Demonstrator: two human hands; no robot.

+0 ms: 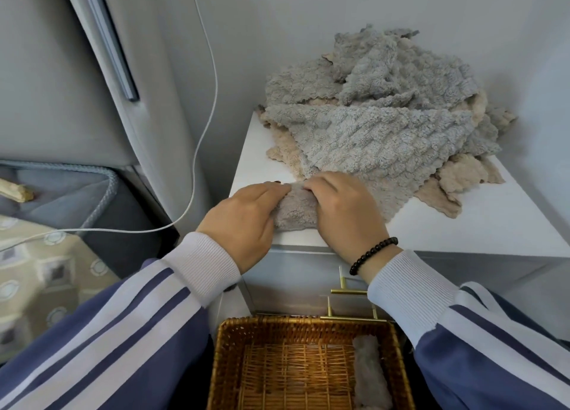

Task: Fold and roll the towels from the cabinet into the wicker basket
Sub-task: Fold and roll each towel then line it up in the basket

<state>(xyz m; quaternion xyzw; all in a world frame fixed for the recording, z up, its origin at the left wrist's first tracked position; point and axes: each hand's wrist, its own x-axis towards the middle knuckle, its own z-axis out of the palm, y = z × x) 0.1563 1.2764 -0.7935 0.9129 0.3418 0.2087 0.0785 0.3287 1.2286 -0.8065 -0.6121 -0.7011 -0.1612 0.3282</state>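
Towel pile (385, 116): grey and beige towels heaped loose at the back of the white worktop (493, 224), against the wall; how many lie in the heap cannot be counted, the lower ones are buried.
Wicker basket (234, 341): on the floor below the cabinet front, its near edge cut off by the frame's bottom.
Sleeves: blue with white stripes, they cover the basket's outer sides.
Left hand (246, 221): at the worktop's front edge, fingers curled onto the left end of the small towel (296, 212); fingertips tucked out of sight into the cloth.
Right hand (345, 212): fingers curled over the right end, hiding it; a dark bead bracelet (373, 253) at the wrist.
Small towel: greyish, bunched between both hands, only its middle shows; whether folded or rolled, hard to say.
Rolled towel (368, 375): grey, lying along the basket's right wall, lower end cut off.
Cable (209, 101): white, hanging left of the cabinet.
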